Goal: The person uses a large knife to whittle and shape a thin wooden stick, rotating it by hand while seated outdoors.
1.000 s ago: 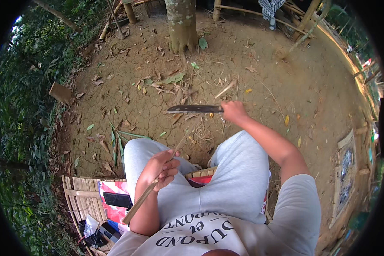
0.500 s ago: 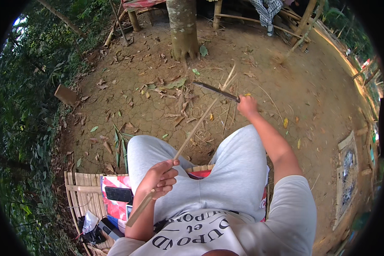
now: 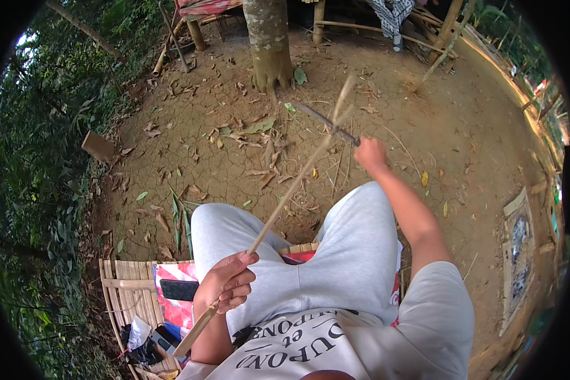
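My left hand is wrapped round a long, pale bamboo strip, which slants from beside my left forearm up over my lap to the far right. The strip's far end is split in two and smeared by motion. In my right hand, closed round its handle, is a long dark-bladed knife. The blade lies across the strip near the split and appears to sit in it. The handle itself is mostly hidden by my fingers.
I sit on a bamboo bench bearing a black phone and a black plastic bag. A tree trunk rises ahead from cracked earth strewn with dry leaves. A wood block stands at left, near dense plants. A framed panel lies at right.
The knife has shifted slightly down and right with my right hand, its blade tilting more steeply. The split ends of the strip have spread wider. My left hand has moved slightly left and down.
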A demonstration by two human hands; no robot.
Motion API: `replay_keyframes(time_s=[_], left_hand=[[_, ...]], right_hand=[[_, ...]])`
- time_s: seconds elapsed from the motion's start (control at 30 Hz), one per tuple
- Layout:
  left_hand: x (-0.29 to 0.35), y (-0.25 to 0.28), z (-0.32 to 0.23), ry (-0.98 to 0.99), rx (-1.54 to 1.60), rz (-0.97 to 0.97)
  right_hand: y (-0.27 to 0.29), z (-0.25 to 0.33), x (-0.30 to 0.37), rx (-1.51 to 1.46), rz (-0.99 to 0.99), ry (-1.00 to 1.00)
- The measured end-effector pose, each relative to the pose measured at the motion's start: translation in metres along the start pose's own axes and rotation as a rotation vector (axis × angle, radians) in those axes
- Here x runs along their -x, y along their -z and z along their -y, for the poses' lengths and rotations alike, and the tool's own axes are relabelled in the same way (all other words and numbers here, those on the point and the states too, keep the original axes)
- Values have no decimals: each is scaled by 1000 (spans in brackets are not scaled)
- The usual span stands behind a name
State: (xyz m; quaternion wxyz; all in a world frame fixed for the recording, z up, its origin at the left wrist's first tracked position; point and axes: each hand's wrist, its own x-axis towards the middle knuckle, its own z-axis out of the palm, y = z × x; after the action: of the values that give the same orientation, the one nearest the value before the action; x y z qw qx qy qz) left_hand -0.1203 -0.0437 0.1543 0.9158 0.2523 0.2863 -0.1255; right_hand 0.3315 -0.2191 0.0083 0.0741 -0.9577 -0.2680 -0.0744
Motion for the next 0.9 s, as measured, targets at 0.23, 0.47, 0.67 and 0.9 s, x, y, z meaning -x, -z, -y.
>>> replay_keyframes(time_s=[0.23, 0.47, 0.67, 0.9], left_hand=[[41, 6, -19, 15, 58, 46], [68, 74, 5, -146, 458, -13], [-15, 61, -32, -200, 270, -78], [-130, 4, -49, -138, -8, -44]], right_hand=[[-23, -65, -40, 211, 14, 31], [7, -162, -68, -31, -76, -747], [28, -112, -45, -692, 79, -771], [29, 59, 24, -1712, 642, -796]])
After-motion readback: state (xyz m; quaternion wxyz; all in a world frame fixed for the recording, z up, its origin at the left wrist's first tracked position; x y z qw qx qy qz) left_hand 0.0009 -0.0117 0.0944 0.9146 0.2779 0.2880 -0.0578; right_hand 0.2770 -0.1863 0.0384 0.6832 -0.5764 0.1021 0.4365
